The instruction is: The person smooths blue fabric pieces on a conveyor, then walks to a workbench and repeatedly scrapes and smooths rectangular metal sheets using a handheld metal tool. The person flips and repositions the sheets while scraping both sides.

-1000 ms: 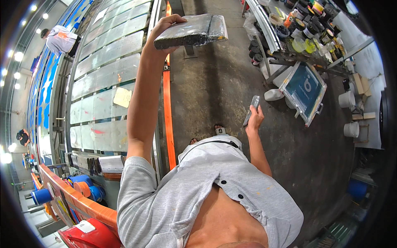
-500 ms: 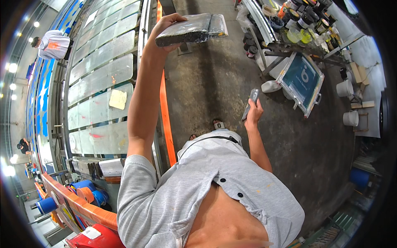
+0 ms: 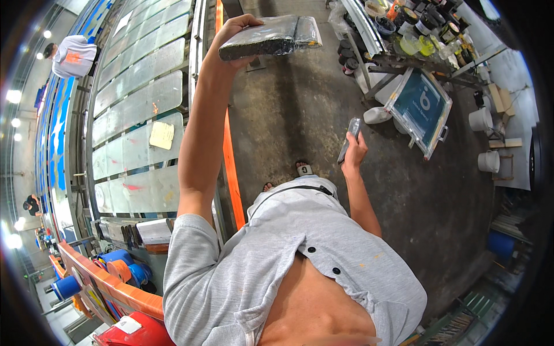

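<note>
A workshop with a dark, stained concrete floor (image 3: 421, 219) spreads around you, and a long table of pale, glassy panels (image 3: 135, 187) runs away from you on the left. A sheet of yellow paper (image 3: 162, 135) lies on that table, and an orange strip (image 3: 232, 179) follows its right side, partly hidden by your forearm. Your left hand (image 3: 229, 39) is curled round the left end of a flat, film-wrapped bundle (image 3: 270, 38), raised so that it shows just right of the table's far part. Your right hand (image 3: 355, 154) is closed around the lower part of a slim grey object (image 3: 350, 139), over the floor well to the right of the table. Farther right of the table, a framed teal screen (image 3: 420, 106) leans out over the floor, with a white jug (image 3: 377, 115) beside it; both take up walking space there. Above them, also right of the table, a bench carries crowded dark jars (image 3: 426, 24), and at the far right stands a white bucket (image 3: 488, 162). Beyond the table's left side is a person in a pale grey top (image 3: 75, 56); near its closest end, blue drums (image 3: 66, 287) and a red object (image 3: 137, 333) crowd the lower left.
</note>
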A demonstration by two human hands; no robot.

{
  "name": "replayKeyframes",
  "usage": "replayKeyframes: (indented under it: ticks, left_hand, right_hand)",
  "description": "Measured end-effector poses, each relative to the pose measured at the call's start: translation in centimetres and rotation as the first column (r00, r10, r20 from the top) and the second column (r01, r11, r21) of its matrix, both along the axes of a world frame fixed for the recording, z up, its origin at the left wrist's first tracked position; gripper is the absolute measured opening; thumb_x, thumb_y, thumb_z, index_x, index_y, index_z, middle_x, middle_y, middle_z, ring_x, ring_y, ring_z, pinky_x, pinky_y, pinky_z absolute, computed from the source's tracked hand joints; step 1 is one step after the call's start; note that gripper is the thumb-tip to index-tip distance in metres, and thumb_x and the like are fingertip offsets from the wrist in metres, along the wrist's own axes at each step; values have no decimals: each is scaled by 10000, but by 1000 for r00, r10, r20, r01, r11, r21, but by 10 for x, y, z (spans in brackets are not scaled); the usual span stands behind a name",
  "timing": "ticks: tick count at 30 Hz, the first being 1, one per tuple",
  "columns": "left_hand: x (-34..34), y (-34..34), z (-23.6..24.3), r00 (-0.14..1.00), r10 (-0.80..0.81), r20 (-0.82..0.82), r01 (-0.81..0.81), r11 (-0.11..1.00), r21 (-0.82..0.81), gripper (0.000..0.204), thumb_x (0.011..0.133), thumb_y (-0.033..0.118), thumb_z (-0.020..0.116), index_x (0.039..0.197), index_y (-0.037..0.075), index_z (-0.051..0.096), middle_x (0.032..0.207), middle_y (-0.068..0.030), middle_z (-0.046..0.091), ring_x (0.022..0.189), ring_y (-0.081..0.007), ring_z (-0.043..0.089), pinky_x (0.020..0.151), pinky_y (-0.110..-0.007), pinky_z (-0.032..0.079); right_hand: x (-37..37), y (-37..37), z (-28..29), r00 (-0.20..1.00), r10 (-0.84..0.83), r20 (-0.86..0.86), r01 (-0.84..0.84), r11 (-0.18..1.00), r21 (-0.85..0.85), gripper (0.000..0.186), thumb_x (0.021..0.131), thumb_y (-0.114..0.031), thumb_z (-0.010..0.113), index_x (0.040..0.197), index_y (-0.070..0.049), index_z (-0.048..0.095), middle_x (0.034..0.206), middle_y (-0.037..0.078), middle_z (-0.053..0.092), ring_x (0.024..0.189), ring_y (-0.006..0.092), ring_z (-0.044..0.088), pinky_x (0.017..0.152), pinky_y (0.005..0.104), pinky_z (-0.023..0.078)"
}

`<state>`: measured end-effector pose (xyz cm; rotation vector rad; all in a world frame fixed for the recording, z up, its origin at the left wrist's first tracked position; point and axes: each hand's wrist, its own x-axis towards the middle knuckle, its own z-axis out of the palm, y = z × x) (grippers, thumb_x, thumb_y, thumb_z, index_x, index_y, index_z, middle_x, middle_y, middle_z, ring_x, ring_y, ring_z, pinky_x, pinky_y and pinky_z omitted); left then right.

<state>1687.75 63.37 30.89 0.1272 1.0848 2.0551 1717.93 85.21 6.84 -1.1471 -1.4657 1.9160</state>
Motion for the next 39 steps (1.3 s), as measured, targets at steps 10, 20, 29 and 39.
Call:
replayKeyframes:
  ticks: [10,20,29,39]
  left_hand:
    - [51,-114,-90,930,275,-244,-296,953,-57,734,911,132,702,1550,75,344,1357,-55,593,1160,-160,597,983,-305,475]
    - [93,-275,-274,693,-64,-718,-714,-191,-673,678,943,458,635,1382,-42,506,1085,-254,651,936,-454,638,858,-494,506]
    - [113,-243,-255,846,-180,-502,-534,-286,-796,647,1016,451,479,1579,210,269,993,-231,511,822,-448,617,708,-534,521]
    - [114,-241,-249,870,-178,-460,-493,-272,-826,645,1017,405,494,1585,198,269,981,-214,478,768,-422,608,644,-511,524]
  right_hand:
    - [10,-11,-32,999,52,-14,-51,998,19,511,903,-87,644,1383,59,550,1210,62,651,1009,156,590,879,285,452]
    - [-21,-146,-52,857,480,188,-494,869,34,512,886,-118,680,1372,12,582,1091,82,657,942,163,606,823,292,468]
    - [-118,-306,-20,753,639,158,-596,560,576,534,874,-101,671,1400,-69,584,850,77,466,713,199,501,656,343,459]
    - [-171,-333,-42,744,649,158,-576,504,643,532,861,-93,681,1377,-11,584,830,99,454,702,222,494,636,354,454]
